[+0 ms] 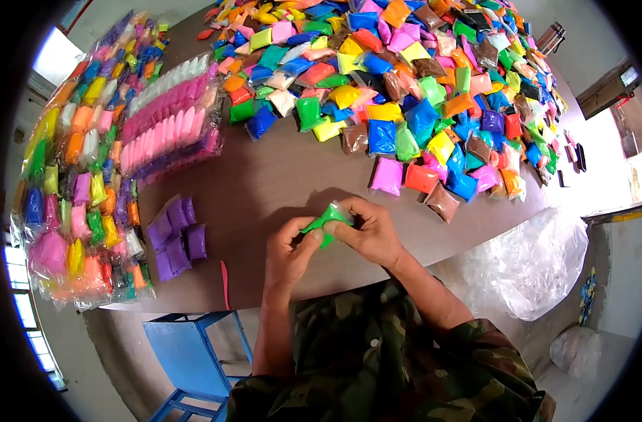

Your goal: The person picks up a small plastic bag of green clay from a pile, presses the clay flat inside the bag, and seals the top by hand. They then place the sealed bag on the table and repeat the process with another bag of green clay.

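Left hand: fingers curled in close, with the thumb and fingertips pinched on the lower left end of a small green soft plastic packet.
Right hand: fingers bent and nearly closed, gripping the upper right end of the same packet. The thumb lies along the near side of the packet.
Small green soft plastic packet: held between the fingertips of both hands and lifted clear of the brown wooden tabletop. It is creased in the middle.
Beyond the fingers: a wide heap of loose small packets in many colours. Its nearest pieces are a pink packet and a brown packet, both near the right hand but not touching it.
Left of the fingers: a small cluster of purple packets lies flat on the tabletop, apart from the left hand.
Farther left: clear wrapped bundles of multicoloured packets lie along the table edge.
Right of the fingers, below the table edge: a crumpled clear plastic bag.
Below the left forearm: a blue metal stool.
Near side of the wrists: a camouflage-patterned garment.
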A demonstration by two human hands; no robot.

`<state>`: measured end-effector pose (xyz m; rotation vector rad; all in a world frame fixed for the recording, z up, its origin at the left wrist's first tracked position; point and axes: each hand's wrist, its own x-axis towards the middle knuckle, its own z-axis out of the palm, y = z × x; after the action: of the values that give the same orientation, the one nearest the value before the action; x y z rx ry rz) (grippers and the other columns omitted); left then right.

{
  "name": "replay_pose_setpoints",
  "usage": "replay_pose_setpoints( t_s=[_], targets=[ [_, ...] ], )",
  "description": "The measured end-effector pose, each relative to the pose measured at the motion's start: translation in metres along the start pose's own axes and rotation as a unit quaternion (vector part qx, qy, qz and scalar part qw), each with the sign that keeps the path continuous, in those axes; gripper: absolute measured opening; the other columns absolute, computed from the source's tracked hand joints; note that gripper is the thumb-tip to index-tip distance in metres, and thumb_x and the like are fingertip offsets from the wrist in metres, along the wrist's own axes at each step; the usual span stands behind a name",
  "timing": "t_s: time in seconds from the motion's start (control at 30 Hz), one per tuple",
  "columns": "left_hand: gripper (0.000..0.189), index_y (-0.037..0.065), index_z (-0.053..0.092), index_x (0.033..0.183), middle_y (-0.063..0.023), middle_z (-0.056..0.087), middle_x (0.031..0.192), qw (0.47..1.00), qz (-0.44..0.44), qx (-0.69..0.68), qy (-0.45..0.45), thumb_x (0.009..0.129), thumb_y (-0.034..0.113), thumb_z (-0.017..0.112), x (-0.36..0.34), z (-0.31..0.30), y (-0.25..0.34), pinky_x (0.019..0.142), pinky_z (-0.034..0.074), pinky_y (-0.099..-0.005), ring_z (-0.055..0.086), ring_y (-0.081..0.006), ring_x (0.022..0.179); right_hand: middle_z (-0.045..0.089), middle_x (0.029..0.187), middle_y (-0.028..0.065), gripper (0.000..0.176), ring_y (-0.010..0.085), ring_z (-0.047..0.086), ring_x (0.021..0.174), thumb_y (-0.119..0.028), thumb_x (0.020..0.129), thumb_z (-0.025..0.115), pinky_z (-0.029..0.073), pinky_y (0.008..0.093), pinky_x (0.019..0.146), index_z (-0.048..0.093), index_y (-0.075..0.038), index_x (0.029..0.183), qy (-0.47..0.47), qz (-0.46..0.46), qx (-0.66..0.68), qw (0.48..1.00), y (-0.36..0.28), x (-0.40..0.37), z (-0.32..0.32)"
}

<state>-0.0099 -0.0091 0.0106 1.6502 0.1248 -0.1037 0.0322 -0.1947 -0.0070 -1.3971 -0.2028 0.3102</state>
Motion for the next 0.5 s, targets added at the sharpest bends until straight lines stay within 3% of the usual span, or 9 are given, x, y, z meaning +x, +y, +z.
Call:
replay_pose_setpoints(
  t_s=[0.3,0.5],
  targets=[
    [0.023,-0.003,0.069,0.114,-0.0021,0.071,0.093,0.997,0.018,0.071,0.006,0.094,0.009,0.071,-0.002,0.004,0.003,0.077,0.049,-0.0227,0.061,-0.0060,0.085,0.065,0.089,-0.0011,0.015,0.0043,0.055,0.079,-0.009,0.092,0.077,0.047,0.0236,0.067,0.069,-0.001,0.103,0.007,-0.025,0.001,1.000,0.007,0.001,-0.001],
    [0.026,-0.003,0.068,0.115,-0.0038,0.071,0.100,0.995,0.033,0.095,-0.016,0.091,0.007,0.071,0.000,0.004,0.002,0.081,0.050,-0.0250,0.062,-0.0085,0.091,0.066,0.086,0.0000,0.010,0.0049,0.058,0.078,-0.007,0.092,0.075,0.049,0.0254,0.068,0.069,-0.002,0.098,0.033,-0.098,-0.005,0.995,0.011,0.002,0.003]
  ],
)
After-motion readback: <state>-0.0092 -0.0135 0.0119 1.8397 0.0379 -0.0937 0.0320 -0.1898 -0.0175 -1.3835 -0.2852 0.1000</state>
